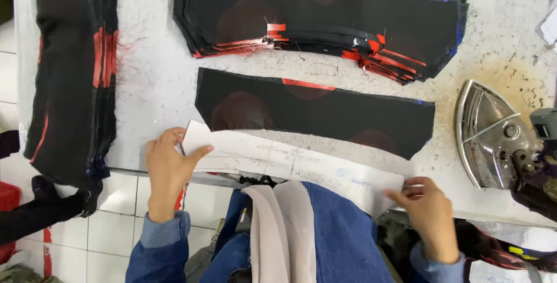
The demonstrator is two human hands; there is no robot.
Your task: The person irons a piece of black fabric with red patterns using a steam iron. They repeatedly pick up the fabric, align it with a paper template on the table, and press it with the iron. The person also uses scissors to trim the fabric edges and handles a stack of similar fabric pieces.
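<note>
- Nearest the camera, at 6 o'clock, the person's blue denim front and a beige scarf point(284, 225) hang over the table's near edge.
- The left hand point(168, 167), at 8 o'clock, pinches the left end of a long white paper pattern point(290, 161), thumb on top and fingers curled under its pointed corner.
- The right hand point(428, 210), at 4 o'clock, grips the pattern's right end between thumb and fingers.
- The pattern is a stiff, gently curved strip with faint markings, lying along the near edge of the table and overlapping the lower border of a single black fabric piece point(325, 112).
- That piece, at the centre, is flat and matte, cut in the same long curved shape with slanted ends; a red streak shows at its upper edge.
- At 3 o'clock a metal iron point(493, 135) lies on its side, its shiny, pointed soleplate facing left.
- The white table point(156, 68) is scuffed, stained and strewn with dark thread bits.
- At 12 o'clock sits a thick stack of matching black cut pieces point(325, 16) with red edges fanned out.
- At 9 to 10 o'clock a tall pile of black fabric point(69, 68) with red stripes overhangs the table's left edge.
</note>
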